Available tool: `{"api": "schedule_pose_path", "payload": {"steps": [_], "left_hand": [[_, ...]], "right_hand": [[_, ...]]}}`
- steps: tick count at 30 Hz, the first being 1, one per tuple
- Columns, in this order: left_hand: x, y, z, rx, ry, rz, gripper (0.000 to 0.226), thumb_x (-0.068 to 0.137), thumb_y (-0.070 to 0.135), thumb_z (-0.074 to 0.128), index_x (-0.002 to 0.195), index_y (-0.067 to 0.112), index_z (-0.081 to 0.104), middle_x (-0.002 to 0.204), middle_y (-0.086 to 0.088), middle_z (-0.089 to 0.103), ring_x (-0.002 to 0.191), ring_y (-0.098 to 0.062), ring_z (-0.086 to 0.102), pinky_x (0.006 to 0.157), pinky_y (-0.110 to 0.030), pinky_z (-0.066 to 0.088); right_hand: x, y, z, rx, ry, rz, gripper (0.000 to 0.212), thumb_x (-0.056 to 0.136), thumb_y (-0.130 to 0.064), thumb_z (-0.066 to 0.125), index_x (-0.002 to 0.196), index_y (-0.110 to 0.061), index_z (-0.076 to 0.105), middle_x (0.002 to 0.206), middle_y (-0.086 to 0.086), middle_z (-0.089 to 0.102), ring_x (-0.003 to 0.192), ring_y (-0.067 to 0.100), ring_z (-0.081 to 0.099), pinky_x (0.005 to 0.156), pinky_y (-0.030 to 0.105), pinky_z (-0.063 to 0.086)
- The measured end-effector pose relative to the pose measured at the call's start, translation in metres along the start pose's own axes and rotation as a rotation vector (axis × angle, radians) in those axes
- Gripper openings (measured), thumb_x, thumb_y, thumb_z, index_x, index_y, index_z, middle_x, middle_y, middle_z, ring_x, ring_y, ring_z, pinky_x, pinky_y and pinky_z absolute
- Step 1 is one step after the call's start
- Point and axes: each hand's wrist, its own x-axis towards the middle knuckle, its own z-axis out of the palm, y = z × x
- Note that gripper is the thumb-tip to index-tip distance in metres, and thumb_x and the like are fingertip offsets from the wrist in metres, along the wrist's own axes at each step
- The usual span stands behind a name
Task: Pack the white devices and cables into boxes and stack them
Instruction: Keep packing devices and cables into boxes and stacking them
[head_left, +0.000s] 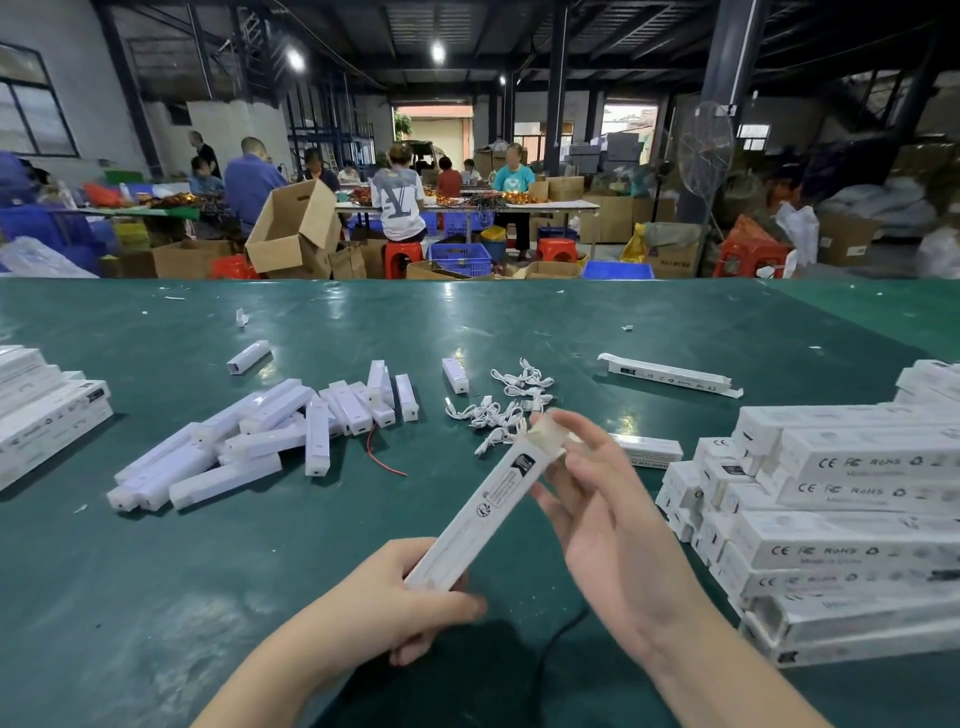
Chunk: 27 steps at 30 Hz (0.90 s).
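Your left hand (400, 597) gripped the near end of a long white box (485, 506), fingers curled round it, holding it slantwise above the table (467, 322). Your right hand (602, 514) was at the far end, fingers mostly extended against the end flap (548, 434); the flap looked part folded, and whether it was tucked home could not be told through the blur. Judged from this, the box was at the closing step and not yet stacked. Just beyond it lay a loose tangle of white cables (506, 405), unpacked. To the left of those, a heap of white devices (249, 436) lay scattered, some overlapping, with a red wire (382, 457) beside them; several shorter pieces stood or lay further back. One open box (670, 375) rested flat at the far right, and another box (649, 449) lay just behind your right hand. To your right stood a large stack of finished boxes (841, 525), several layers high and somewhat uneven at its near edge. A second, lower stack of boxes (47, 410) sat at the left edge. In my assessment, a good share was done, but a considerable quantity of devices and cables remained to be boxed.
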Motion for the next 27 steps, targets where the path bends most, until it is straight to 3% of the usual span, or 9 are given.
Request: {"api": "schedule_pose_path", "payload": {"steps": [2, 6, 10, 15, 19, 22, 27], "left_hand": [[-0.001, 0.001, 0.001, -0.021, -0.046, -0.008, 0.028, 0.069, 0.03, 0.074, 0.059, 0.027, 0.047, 0.05, 0.004, 0.038, 0.038, -0.013, 0.035, 0.042, -0.019, 0.028], [-0.003, 0.002, -0.001, -0.069, -0.089, -0.03, 0.029, 0.071, 0.027, 0.074, 0.06, 0.025, 0.048, 0.05, 0.003, 0.036, 0.038, -0.013, 0.032, 0.041, -0.019, 0.026], [-0.005, 0.004, -0.001, -0.085, -0.127, -0.052, 0.031, 0.071, 0.027, 0.075, 0.062, 0.022, 0.046, 0.054, 0.0, 0.034, 0.039, -0.014, 0.031, 0.041, -0.02, 0.025], [-0.005, 0.004, -0.003, -0.084, -0.137, -0.069, 0.033, 0.073, 0.023, 0.074, 0.06, 0.023, 0.044, 0.055, 0.0, 0.034, 0.039, -0.013, 0.031, 0.04, -0.019, 0.025], [-0.005, 0.002, -0.002, -0.093, -0.123, -0.085, 0.029, 0.07, 0.021, 0.075, 0.061, 0.021, 0.047, 0.054, -0.002, 0.035, 0.037, -0.013, 0.032, 0.04, -0.019, 0.025], [-0.005, 0.0, -0.003, -0.076, -0.112, -0.092, 0.03, 0.07, 0.02, 0.073, 0.062, 0.019, 0.044, 0.051, 0.0, 0.036, 0.036, -0.014, 0.032, 0.04, -0.02, 0.025], [-0.002, -0.001, -0.001, -0.047, -0.09, -0.11, 0.032, 0.068, 0.021, 0.075, 0.066, 0.019, 0.043, 0.057, -0.002, 0.036, 0.038, -0.015, 0.031, 0.041, -0.02, 0.024]], "right_hand": [[0.003, 0.001, -0.002, -0.011, 0.055, -0.033, 0.031, 0.086, -0.02, 0.062, 0.117, -0.024, 0.061, 0.122, 0.006, 0.069, 0.105, 0.017, 0.067, 0.09, 0.024, 0.054], [0.006, 0.007, -0.008, -0.26, 0.085, -0.117, 0.033, 0.1, -0.007, 0.045, 0.108, -0.021, 0.074, 0.113, 0.006, 0.073, 0.106, 0.02, 0.068, 0.093, 0.025, 0.053], [0.007, 0.008, -0.01, -0.33, 0.074, -0.158, 0.025, 0.086, -0.028, 0.059, 0.105, -0.027, 0.075, 0.106, 0.005, 0.075, 0.102, 0.02, 0.07, 0.085, 0.023, 0.055], [0.009, 0.006, -0.016, -0.525, 0.035, -0.246, 0.024, 0.089, -0.027, 0.057, 0.103, -0.024, 0.076, 0.103, 0.0, 0.076, 0.101, 0.016, 0.07, 0.084, 0.023, 0.055], [0.008, 0.012, -0.015, -0.422, -0.036, -0.099, 0.03, 0.087, -0.035, 0.056, 0.107, -0.027, 0.077, 0.112, 0.003, 0.073, 0.11, 0.018, 0.067, 0.089, 0.031, 0.056], [0.006, 0.013, -0.013, -0.576, -0.066, -0.119, 0.033, 0.092, -0.035, 0.049, 0.117, -0.033, 0.07, 0.117, -0.001, 0.07, 0.111, 0.012, 0.064, 0.085, 0.024, 0.055], [0.0, 0.01, -0.011, -0.616, 0.039, -0.241, 0.031, 0.091, -0.034, 0.049, 0.106, -0.024, 0.074, 0.112, -0.01, 0.073, 0.111, 0.004, 0.064, 0.094, 0.027, 0.053]]}}
